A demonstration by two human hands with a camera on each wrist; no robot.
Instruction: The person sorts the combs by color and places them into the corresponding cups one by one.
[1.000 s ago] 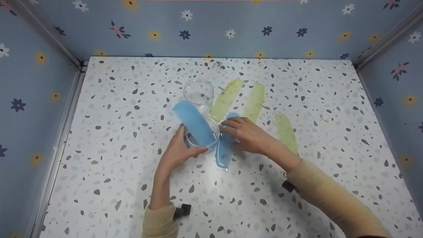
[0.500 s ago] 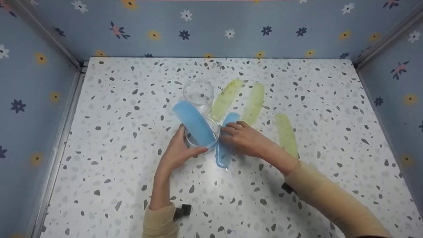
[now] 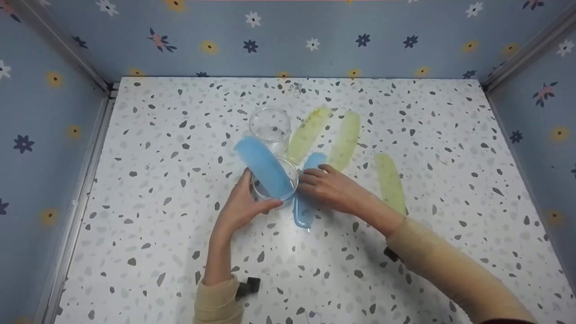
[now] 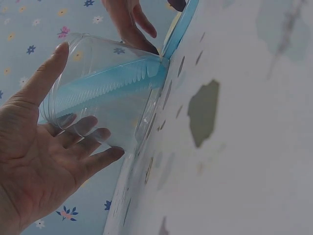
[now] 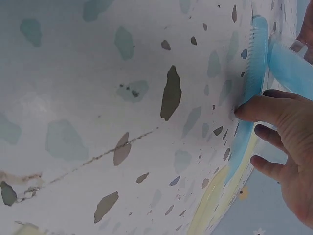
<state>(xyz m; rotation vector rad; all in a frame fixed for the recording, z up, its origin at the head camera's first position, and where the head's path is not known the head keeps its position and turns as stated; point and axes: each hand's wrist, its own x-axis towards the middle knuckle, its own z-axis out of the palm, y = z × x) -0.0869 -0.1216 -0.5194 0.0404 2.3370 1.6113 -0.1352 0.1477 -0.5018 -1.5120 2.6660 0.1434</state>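
In the head view my left hand (image 3: 240, 204) grips a clear plastic cup (image 3: 294, 170), thumb on the near side and fingers round the far left. A light-blue comb (image 3: 263, 165) leans in this cup, its upper end sticking out over the rim; its teeth show through the wall in the left wrist view. Just right of the cup, a second blue comb (image 3: 304, 212) lies on the table. My right hand (image 3: 330, 188) pinches it near its middle. In the right wrist view the thumb is at the toothed edge (image 5: 250, 61) and the fingers are along the other side.
Another clear plastic cup (image 3: 270, 123) stands behind the held one. Two pale yellow-green combs (image 3: 309, 135) lie to its right, and a third yellow-green comb (image 3: 390, 182) lies beyond my right hand. Blue flowered panels (image 3: 288, 40) border the speckled table (image 3: 157, 202).
My right hand's fingers have drawn in and moved slightly toward me along the lying blue comb, showing more of its far end. The left hand, cup and leaning comb have stayed put.
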